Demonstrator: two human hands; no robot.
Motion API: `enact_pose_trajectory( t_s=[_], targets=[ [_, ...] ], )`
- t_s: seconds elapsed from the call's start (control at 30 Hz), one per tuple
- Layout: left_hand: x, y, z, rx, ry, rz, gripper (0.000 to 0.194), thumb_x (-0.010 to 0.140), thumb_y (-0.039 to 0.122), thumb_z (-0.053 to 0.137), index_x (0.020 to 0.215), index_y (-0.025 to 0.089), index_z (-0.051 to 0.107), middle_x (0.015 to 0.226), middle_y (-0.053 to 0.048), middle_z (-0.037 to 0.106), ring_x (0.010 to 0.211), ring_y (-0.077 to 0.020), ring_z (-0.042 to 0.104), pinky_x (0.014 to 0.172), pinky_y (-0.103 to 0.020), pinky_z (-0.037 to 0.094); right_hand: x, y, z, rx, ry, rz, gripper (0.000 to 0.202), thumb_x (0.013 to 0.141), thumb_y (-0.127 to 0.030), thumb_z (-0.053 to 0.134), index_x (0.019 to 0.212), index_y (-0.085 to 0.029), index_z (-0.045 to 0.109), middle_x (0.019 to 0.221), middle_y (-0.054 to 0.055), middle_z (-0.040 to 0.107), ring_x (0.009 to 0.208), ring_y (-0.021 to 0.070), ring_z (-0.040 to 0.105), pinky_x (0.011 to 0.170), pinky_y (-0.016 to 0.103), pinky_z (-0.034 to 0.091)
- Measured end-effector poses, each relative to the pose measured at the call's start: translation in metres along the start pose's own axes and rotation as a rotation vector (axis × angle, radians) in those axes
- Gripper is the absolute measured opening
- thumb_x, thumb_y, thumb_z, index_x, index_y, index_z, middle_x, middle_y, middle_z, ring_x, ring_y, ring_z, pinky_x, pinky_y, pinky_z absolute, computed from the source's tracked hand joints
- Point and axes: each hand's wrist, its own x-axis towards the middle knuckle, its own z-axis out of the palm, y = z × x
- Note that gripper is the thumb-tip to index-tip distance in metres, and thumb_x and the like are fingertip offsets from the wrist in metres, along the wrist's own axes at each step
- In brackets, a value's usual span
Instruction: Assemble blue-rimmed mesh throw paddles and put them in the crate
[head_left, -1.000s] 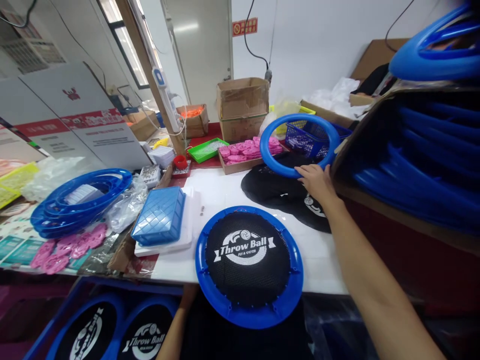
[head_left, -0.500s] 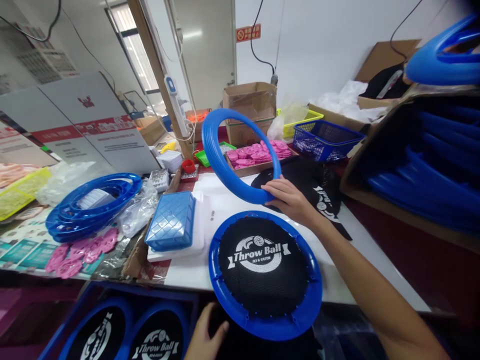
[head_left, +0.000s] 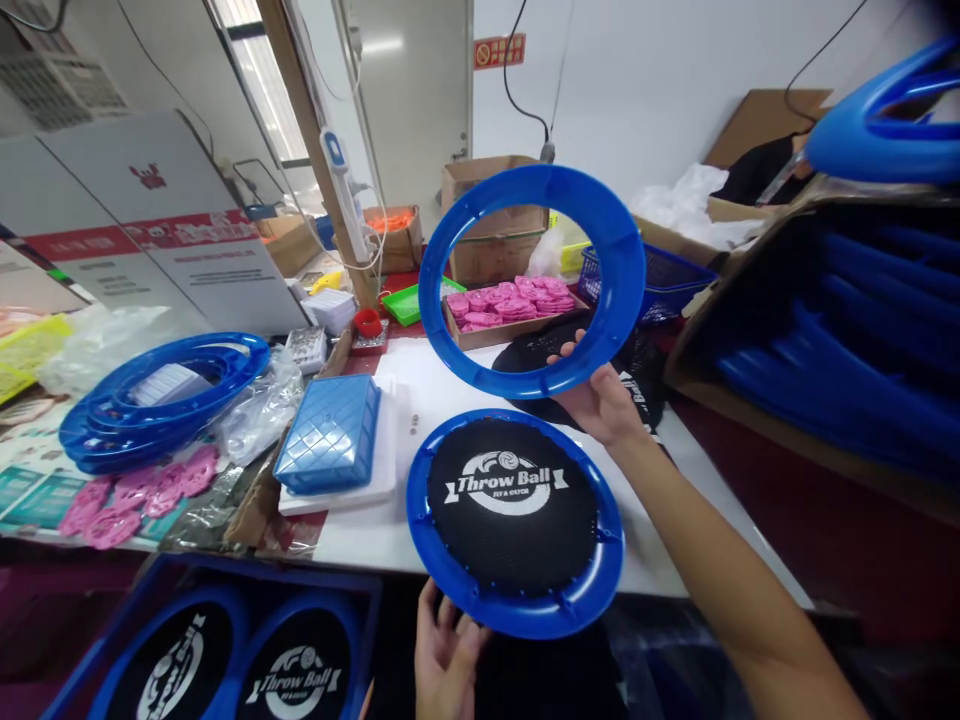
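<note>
My right hand point(head_left: 600, 400) grips the lower right rim of an empty blue ring point(head_left: 439, 300), raised above the table with its ribbed inner side facing me. Beneath it lies a blue-rimmed disc with black mesh point(head_left: 517, 550), printed "Throw Ball", its front edge overhanging the white table top point(head_left: 360, 545). My left hand point(head_left: 450, 650) is at the disc's lower left edge, fingers curled up under the rim and touching it. Behind the raised ring lie more black mesh pieces point(head_left: 536, 350), partly covered.
At the left are stacked blue rings point(head_left: 90, 425), pink pieces point(head_left: 109, 525) and a blue lidded box point(head_left: 326, 440). Finished-looking discs point(head_left: 296, 670) stand in a crate at lower left. A carton of blue rings point(head_left: 840, 330) is at the right, a blue basket point(head_left: 675, 285) behind.
The raised ring has turned from a slanted view to face me, and my right hand turned with it. My left hand has moved up to the disc's edge.
</note>
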Motion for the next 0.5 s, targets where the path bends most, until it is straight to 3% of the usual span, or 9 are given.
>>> enact_pose_trajectory(
  t_s=[0.1, 0.27, 0.5],
  targets=[
    [0.004, 0.01, 0.008, 0.065, 0.047, 0.051, 0.085, 0.066, 0.051, 0.095, 0.139, 0.033, 0.055, 0.133, -0.012, 0.068, 0.119, -0.0307, 0.07, 0.096, -0.036, 0.06, 0.001, 0.005, -0.005, 0.036, 0.008, 0.041, 0.072, 0.085, -0.085, 0.054, 0.144, -0.042, 0.053, 0.147, 0.007, 0.06, 0.136, 0.0338, 0.059, 0.09, 0.052, 0.061],
    [0.016, 0.014, 0.015, 0.08, 0.049, 0.055, 0.091, 0.074, 0.054, 0.089, 0.152, 0.037, 0.045, 0.144, -0.011, 0.063, 0.13, -0.0298, 0.064, 0.099, -0.035, 0.059, 0.0, 0.015, -0.011, 0.078, -0.025, 0.049, 0.064, 0.089, -0.079, 0.055, 0.141, -0.041, 0.056, 0.145, 0.006, 0.062, 0.138, 0.0338, 0.058, 0.09, 0.054, 0.061],
    [0.022, 0.03, 0.018, -0.018, -0.012, -0.03, 0.092, 0.074, 0.042, 0.093, 0.152, 0.039, 0.045, 0.118, -0.005, 0.074, 0.095, -0.0184, 0.075, 0.08, -0.026, 0.06, -0.003, 0.018, 0.005, 0.319, -0.073, 0.142, 0.064, 0.081, -0.072, 0.074, 0.133, -0.037, 0.063, 0.141, 0.005, 0.065, 0.131, 0.0305, 0.062, 0.094, 0.048, 0.06]
  ],
)
